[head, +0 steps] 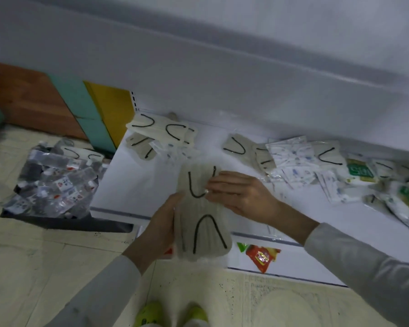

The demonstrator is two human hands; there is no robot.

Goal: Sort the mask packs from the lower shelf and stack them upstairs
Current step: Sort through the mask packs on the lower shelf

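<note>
Both hands grip one beige mask stack (200,215) above the shelf (137,185): left hand (162,228) at 8 o'clock, right hand (241,193) at 2 o'clock.

Single head-worn wide-angle view, looking steeply down, close over low white shelf (132,185) and floor (33,267)

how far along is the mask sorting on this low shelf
Early to midway, by the look of it. Done: a small cream stack sits at the shelf's back left. In hand: the left hand and right hand hold a beige mask pack. Left: mixed packs are scattered along the shelf; no upstairs stacking shows.
</note>
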